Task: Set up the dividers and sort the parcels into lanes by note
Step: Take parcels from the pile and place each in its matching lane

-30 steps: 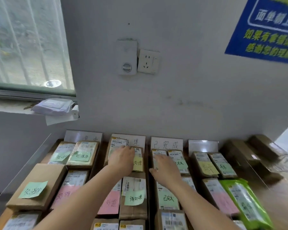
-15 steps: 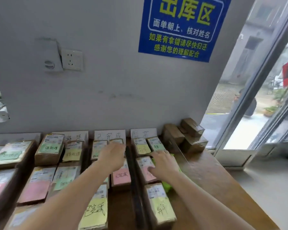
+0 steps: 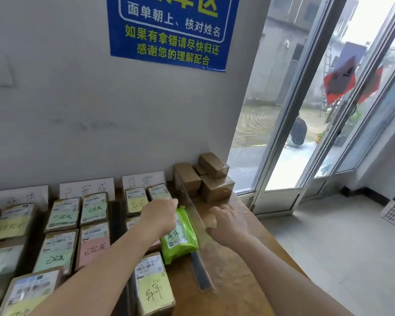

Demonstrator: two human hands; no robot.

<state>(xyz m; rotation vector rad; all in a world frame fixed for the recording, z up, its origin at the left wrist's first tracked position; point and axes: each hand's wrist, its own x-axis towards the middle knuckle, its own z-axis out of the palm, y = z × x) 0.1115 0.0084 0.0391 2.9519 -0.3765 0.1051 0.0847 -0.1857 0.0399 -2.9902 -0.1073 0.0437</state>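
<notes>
One clear divider [image 3: 200, 267] — upright between left hand [image 3: 160, 218] and right hand [image 3: 227, 225].

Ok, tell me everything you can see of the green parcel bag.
The green parcel bag is a soft, glossy plastic mailer, bright green, slightly puffed and crinkled. A white printed label runs along its top, with handwritten characters near the front. It lies flat on the wooden table in the rightmost lane, right edge beside the clear divider. The left hand covers its far left corner; contact cannot be told.
</notes>
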